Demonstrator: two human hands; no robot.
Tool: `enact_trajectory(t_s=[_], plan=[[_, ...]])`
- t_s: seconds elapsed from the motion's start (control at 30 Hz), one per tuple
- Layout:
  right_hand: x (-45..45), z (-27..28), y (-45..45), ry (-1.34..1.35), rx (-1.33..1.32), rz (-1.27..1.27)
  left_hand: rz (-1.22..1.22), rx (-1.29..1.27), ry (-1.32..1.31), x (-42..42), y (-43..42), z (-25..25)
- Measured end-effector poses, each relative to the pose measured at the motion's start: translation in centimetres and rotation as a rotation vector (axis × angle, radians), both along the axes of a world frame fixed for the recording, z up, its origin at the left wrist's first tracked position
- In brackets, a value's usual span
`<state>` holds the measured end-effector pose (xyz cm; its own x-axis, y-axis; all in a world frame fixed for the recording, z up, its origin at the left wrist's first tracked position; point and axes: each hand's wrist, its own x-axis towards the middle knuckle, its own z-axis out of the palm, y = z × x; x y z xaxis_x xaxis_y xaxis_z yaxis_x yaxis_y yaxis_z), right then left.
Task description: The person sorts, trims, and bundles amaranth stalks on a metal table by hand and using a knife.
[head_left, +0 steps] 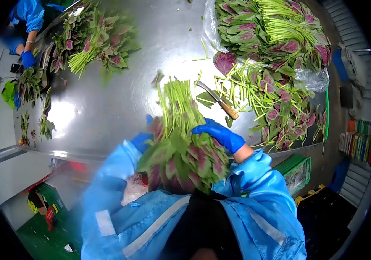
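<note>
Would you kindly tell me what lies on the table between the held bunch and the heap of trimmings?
In the head view, a knife and loose leaves lie between the bunch and the heap.

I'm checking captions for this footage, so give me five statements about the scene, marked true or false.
1. The right hand holds the curved knife. False: the knife lies on the metal table, and that hand is against the amaranth bunch.
2. The left hand wears a blue glove. True.
3. The bunch's stems point toward the wearer's body. False: they point away; the leaves are nearer the body.
4. Loose stems lie to the right of the knife blade. True.
5. The co-worker's hand at upper left is bare. False: it is blue-gloved.
</note>
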<state>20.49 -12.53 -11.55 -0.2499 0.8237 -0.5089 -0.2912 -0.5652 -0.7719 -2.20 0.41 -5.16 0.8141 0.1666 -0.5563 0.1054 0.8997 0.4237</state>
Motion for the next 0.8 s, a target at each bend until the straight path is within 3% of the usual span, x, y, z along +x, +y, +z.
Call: enact_trajectory(t_s=[0.1, 0.17, 0.2, 0.3, 0.33, 0.43, 0.47, 0.57, 0.6, 0.7, 0.73, 0.8], plan=[[-2.7, 0.9, -0.6, -0.142, -0.051, -0.160, 0.030, -0.182, 0.045, -1.1, -3.1, -2.5], [-3.9, 2.3, -0.9, -0.249, 0.017, -0.253, 0.053, -0.101, 0.024, -0.1, -3.5, -1.2], [-4.2, 2.1, -1.0, -0.413, 0.018, -0.237, -0.012, 0.115, 0.067, 0.9, -3.3, -0.7], [-5.3, 8.2, -0.8, -0.382, 0.138, -0.464, 0.026, 0.369, 0.181, 0.2, -5.0, -0.9], [-5.6, 9.0, -0.8, -0.468, 0.197, -0.462, 0.127, 0.311, 0.255, 0.0, -6.3, -0.4], [-6.5, 3.1, -1.3, -0.167, 0.087, -0.538, 0.326, -0.037, 0.212, -0.9, -9.1, -7.1], [-6.1, 2.4, -0.6, -0.216, -0.128, -0.374, 0.444, -0.222, 0.287, -0.1, -9.1, -4.3], [-7.0, 5.0, -0.3, -0.238, 0.134, -0.492, 0.478, -0.106, 0.248, -1.0, -9.1, -4.2], [-7.0, 8.2, 0.4, -0.422, 0.261, -0.481, 0.492, -0.104, 0.246, -1.4, -9.4, -3.9], [-6.3, 2.2, 1.1, -0.131, -0.020, -0.329, 0.541, -0.197, 0.190, -0.1, -7.9, -1.6], [-6.1, 2.8, 2.0, -0.439, -0.164, -0.181, 0.392, -0.172, 0.131, -0.4, -7.7, -1.7], [-6.6, 3.0, 2.0, -0.396, 0.094, -0.365, 0.503, -0.020, 0.196, -0.5, -7.7, -3.5]])
